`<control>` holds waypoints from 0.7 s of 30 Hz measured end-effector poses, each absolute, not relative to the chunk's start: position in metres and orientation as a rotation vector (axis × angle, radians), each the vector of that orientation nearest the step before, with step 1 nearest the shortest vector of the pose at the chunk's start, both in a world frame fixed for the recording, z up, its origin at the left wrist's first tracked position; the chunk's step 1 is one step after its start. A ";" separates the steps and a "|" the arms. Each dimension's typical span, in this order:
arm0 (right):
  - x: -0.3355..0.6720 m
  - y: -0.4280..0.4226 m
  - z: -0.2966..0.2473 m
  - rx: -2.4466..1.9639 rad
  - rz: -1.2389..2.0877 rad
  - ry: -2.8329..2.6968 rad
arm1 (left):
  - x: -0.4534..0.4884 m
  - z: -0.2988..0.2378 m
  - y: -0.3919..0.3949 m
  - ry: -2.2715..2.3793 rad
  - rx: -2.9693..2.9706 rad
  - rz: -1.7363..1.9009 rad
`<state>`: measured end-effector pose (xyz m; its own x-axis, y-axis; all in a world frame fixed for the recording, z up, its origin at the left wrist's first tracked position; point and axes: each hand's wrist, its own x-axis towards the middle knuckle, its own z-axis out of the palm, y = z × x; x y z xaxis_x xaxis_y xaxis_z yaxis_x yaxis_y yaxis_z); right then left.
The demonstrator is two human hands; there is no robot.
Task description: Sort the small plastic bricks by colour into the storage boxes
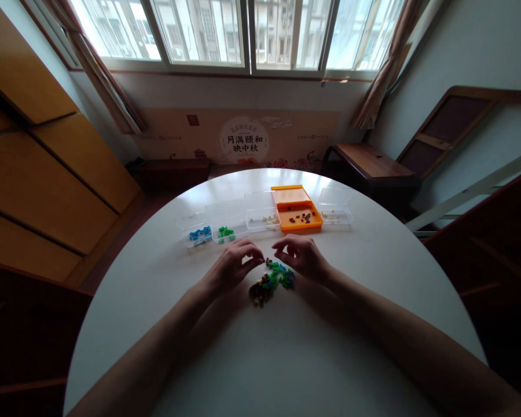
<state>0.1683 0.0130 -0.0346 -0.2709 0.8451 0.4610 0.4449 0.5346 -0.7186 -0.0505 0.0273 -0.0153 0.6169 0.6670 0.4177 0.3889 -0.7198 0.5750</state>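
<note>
A small heap of mixed little beads, green, blue and brown, lies on the round white table. My left hand rests at the heap's left edge with fingertips pinched together; what they hold is too small to make out. My right hand sits at the heap's upper right, fingers curled and pinched over the beads. Behind the hands stands a row of small boxes: a clear one with blue beads, one with green beads, one with pale beads, an orange box with dark beads, and another clear box.
A wooden cupboard stands to the left. A dark wooden bench sits behind the table at the right. Windows with curtains run along the far wall, with a printed panel below them.
</note>
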 end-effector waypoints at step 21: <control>0.154 0.003 -0.038 -0.985 0.492 -1.988 | -0.045 -0.019 0.028 0.889 2.335 0.926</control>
